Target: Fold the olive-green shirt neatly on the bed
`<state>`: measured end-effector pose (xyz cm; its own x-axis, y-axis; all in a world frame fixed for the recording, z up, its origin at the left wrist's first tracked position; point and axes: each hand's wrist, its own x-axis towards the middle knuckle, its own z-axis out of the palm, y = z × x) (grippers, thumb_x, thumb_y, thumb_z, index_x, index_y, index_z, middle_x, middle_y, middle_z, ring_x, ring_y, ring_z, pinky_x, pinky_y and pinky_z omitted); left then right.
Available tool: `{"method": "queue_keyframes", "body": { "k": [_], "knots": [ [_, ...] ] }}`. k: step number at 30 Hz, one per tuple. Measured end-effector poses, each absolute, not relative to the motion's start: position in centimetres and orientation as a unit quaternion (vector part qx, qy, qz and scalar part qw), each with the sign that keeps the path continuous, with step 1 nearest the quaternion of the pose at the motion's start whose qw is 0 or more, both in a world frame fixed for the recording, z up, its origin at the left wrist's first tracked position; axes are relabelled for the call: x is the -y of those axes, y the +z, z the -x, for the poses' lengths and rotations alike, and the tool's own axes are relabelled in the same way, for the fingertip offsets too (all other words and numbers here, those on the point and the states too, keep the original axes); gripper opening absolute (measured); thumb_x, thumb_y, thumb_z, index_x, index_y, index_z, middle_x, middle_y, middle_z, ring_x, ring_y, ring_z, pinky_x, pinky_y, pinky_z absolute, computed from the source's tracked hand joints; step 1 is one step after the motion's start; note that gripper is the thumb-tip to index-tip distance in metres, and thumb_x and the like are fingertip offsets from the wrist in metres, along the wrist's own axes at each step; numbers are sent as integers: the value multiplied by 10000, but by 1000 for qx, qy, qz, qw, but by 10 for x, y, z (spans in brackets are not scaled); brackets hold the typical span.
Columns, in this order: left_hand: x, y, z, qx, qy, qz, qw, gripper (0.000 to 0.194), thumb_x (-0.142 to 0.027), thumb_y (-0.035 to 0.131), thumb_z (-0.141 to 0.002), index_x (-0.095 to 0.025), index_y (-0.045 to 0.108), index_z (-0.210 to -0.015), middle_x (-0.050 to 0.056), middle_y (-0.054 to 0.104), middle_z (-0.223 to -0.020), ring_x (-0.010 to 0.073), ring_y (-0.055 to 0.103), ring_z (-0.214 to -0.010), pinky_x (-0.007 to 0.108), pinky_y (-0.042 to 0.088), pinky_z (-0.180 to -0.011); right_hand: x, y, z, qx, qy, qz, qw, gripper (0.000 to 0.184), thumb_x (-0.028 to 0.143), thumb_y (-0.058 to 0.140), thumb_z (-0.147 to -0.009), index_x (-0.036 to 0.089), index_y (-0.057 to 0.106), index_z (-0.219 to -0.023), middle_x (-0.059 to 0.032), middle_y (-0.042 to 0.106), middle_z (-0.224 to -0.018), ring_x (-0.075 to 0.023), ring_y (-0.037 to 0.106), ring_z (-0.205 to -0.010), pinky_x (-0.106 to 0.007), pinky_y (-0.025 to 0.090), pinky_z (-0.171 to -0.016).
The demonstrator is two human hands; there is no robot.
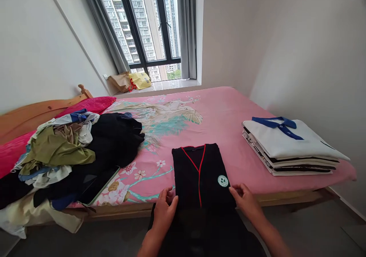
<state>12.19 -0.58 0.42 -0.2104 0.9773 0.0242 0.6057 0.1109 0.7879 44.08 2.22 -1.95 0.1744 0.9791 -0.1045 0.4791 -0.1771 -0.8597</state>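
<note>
A black V-neck shirt (187,180) with red piping and a round green-and-white badge lies folded at the bed's near edge, collar pointing away from me. Its lower end merges with dark clothing beneath, so I cannot see where it stops. Beside the shirt's left edge is my left hand (164,213), fingers bent and apart from the thumb, with the thumb tip at the cloth. My right hand (247,203) pinches the right edge just below the badge between thumb and fingers.
Loose clothes (65,150) are heaped at left, some hanging over the edge. A stack of folded clothes (294,146), topped by a white shirt with a blue collar, stands at right. Pink floral bedding (220,116) covers the bed. Bags (140,80) rest on the windowsill.
</note>
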Motion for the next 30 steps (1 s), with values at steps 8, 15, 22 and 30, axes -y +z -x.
{"method": "queue_keyframes", "body": {
  "k": [8,15,22,30],
  "knots": [
    [-44,33,-172,-597,200,-768,120,545,-404,424,-866,-258,355,-1387,58,246,-1504,271,150,-1394,527,108,-1121,-64,8,-385,715,155,616,293,589,495,353,-873,160,355,-1358,-115,311,-1456,-265,226,-1354,-494,187,-1095],
    [-70,3,-175,-662,141,-722,143,665,-498,423,-844,-267,225,-1435,40,111,-1537,261,49,-1408,546,76,-1109,-86,-21,-369,738,159,623,204,623,514,335,-874,218,278,-1419,-49,196,-1509,-237,84,-1396,-522,118,-1105],
    [-41,-10,-154,-687,380,-573,237,660,-403,575,-771,-123,393,-1340,161,387,-1411,253,330,-1325,397,258,-1099,-64,-42,-411,457,342,641,512,551,514,506,-770,179,483,-1208,-115,526,-1252,-237,489,-1175,-387,396,-1003],
    [-34,10,-144,-645,451,-336,517,440,-315,776,-613,-132,619,-981,152,649,-1112,285,562,-1113,364,438,-961,-11,-41,-415,313,525,607,508,517,481,677,-621,210,565,-1046,-78,622,-1104,-266,556,-1073,-381,510,-820]
  ]
}}
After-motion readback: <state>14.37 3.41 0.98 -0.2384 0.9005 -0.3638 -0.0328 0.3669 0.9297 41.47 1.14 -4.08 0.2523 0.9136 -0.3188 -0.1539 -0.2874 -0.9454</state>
